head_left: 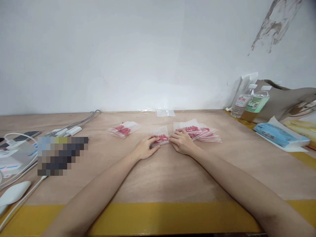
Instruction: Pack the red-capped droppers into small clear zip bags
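A small clear zip bag [162, 137] with several red pieces inside lies on the table between my hands. My left hand [147, 147] is closed on its left side, the fingers over the plastic and the thumb along the near edge. At its lower right corner, the curled fingers of my right hand [182, 142] pinch the bag's edge. Just beyond my right hand is an overlapping pile of similar bags [206, 132] with red pieces. A smaller stack of such bags [123, 129] lies to the left of my left hand. What the red pieces are is too small to tell.
A flat clear bag [165, 113] lies by the wall. On the right stand two bottles [255, 103], a blue tissue pack [281, 134] and a grey-beige bag [283, 100]. Cables, white chargers [14, 158] and a white mouse-like object [15, 192] occupy the left side.
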`<state>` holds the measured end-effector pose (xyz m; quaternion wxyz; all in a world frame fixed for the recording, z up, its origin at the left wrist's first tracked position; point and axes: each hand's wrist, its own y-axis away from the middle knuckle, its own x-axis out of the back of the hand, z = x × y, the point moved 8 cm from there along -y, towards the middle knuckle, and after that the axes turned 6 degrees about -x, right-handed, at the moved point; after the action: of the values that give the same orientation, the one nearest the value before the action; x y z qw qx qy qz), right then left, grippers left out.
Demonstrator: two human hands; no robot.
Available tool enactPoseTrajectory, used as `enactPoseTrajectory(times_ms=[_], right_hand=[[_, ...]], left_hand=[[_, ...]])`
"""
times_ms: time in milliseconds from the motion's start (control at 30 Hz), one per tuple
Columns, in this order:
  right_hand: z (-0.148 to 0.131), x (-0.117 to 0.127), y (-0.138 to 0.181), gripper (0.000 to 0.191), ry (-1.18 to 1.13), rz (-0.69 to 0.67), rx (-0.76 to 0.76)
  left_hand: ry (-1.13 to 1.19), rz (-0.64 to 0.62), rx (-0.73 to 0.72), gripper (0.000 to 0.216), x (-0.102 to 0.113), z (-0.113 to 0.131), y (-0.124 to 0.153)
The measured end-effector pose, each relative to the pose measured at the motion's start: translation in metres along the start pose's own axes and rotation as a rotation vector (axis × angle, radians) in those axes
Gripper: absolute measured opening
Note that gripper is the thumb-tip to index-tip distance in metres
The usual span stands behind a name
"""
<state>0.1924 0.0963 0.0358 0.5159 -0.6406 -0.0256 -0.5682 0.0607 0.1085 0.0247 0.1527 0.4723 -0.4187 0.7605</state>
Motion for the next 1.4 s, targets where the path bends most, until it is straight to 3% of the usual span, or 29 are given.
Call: enactPoseTrajectory(times_ms=[133,233,500,867,1400], right_hand=[[0.002,0.000,0.000,0.019,-0.052,0.020,-0.052],[0.000,-0.001,-0.001,0.019,-0.070,0.009,-0.075],[-0.002,0.000,-0.004,0.017,-0.103,-0.003,-0.119],[-0.008,-0.002,-0.004,0.022,-0.074,0.020,-0.056],[0.003,0.004,0.004,0.021,-0.100,0.028,-0.128]], left_hand=[[-0.064,0.082,-0.069,0.036,0.000,0.008,-0.005],[-0.097,0.110,-0.156,0.023,-0.007,0.018,-0.012],[-0.174,0.079,-0.223,0.021,-0.016,0.026,-0.023],[-0.258,0.038,-0.310,0.021,-0.015,0.033,-0.023],[-0.489,0.055,-0.366,0.026,0.023,0.024,0.009]])
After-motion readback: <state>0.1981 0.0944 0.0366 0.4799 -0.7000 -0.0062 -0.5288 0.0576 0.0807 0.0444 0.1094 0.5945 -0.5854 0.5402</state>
